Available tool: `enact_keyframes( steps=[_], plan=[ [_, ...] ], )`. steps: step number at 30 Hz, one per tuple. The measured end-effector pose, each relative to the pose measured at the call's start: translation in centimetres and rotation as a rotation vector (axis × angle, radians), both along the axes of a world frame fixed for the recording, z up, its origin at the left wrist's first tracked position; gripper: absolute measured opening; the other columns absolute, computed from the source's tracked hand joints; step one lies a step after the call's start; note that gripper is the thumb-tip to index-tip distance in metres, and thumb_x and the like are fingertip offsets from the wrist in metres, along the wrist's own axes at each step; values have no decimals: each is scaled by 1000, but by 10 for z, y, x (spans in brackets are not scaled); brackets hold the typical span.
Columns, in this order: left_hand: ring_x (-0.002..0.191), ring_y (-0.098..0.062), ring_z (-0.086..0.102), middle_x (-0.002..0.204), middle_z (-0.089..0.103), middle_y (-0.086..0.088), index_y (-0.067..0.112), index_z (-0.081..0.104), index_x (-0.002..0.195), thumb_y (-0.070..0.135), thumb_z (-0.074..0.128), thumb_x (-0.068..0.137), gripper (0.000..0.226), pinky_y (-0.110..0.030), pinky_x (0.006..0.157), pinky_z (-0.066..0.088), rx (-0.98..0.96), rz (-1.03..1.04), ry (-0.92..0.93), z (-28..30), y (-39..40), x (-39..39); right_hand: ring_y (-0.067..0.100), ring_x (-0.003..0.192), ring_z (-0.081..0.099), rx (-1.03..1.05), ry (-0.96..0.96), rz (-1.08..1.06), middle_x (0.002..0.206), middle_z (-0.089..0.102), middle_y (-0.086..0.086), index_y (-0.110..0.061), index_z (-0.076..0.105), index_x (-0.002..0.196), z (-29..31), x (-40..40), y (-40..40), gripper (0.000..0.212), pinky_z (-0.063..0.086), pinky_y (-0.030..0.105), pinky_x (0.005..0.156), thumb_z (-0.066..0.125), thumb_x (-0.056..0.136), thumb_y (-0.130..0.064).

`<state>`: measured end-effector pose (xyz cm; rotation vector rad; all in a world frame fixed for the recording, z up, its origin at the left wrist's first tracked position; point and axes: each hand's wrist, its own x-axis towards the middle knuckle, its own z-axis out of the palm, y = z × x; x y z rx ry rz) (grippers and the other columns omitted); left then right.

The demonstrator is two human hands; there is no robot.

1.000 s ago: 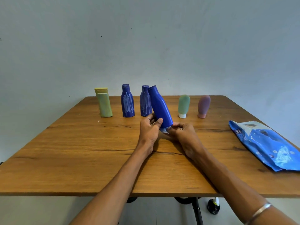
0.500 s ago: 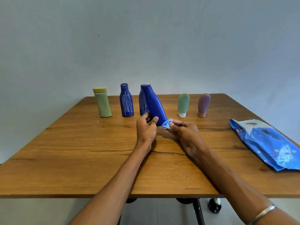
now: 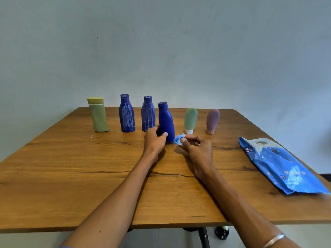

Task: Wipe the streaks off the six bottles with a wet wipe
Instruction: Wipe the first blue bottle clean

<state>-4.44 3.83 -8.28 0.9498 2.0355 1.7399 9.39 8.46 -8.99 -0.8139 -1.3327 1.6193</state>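
Table (image 3: 75, 176): wood, warm brown, visible grain w/ dark cracks, satin sheen.
Bottle (image 3: 166, 122) at left hand (image 3: 154, 142): dark blue plastic, smooth, semi-gloss, no streaks showing.
2 blue bottles (image 3: 126, 115) just beyond left hand: same plastic, white chalky streaks.
Wipe (image 3: 179, 139) in right hand (image 3: 197, 147): crumpled cloth-like, blue, matt.
Pack (image 3: 279, 165) right of right hand: glossy crinkled plastic film.
Bangle (image 3: 274, 240), right wrist: polished metal.

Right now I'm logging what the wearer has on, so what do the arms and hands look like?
Both forearms are bare, with no sleeves or gloves. The left hand wears nothing visible. The right hand shows a small ring, and a thin silver bangle circles the right forearm.
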Motion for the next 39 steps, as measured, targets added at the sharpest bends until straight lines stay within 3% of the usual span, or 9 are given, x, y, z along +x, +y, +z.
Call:
enact_keyframes(
  steps=[3,7,11,16,25,34,39],
  plan=[
    [118,-16,58,136,61,-8,8,52,141,3,59,97,45,-24,92,45,-44,19,35,-2,12,-4,13,96,73,21,-36,-34,108,73,4,-16,70,107,-1,-2,4,20,62,27,74,73,89,-9],
    [127,-20,56,141,58,-11,6,50,143,1,59,96,48,-24,93,44,-73,19,86,-3,26,-9,7,87,74,46,-22,-19,106,72,4,-10,70,108,1,-3,7,19,58,19,63,72,90,-5],
    [130,-23,55,143,56,-12,6,48,144,3,59,97,49,-28,97,46,-81,61,102,-5,39,-13,3,85,73,87,-45,-45,104,73,2,-12,71,105,-1,-5,15,17,55,15,61,73,90,-7],
    [124,-24,58,137,60,-11,5,52,138,2,62,93,46,-25,87,45,-92,60,164,-5,47,-17,2,83,73,116,-51,-58,101,75,3,-10,72,104,-3,-9,18,15,54,14,59,74,89,-7],
    [103,-14,58,127,62,-8,9,55,129,2,65,86,44,-12,59,39,-104,39,120,-2,47,-17,7,87,74,116,-63,-52,103,75,2,-14,72,103,-2,-9,18,15,55,16,61,74,89,-8],
    [99,-10,55,131,61,-10,8,52,134,1,63,88,47,-12,61,38,-94,62,107,-2,48,-16,6,89,73,132,-90,-56,101,75,0,-16,72,103,-7,-10,23,16,58,19,67,75,89,-10],
    [112,-16,58,136,59,-11,7,50,139,-2,63,88,53,-21,79,44,-99,83,107,0,44,-14,11,92,74,116,-77,-13,103,75,2,-15,71,104,-7,-10,22,18,62,27,73,74,88,-8]
  ],
)
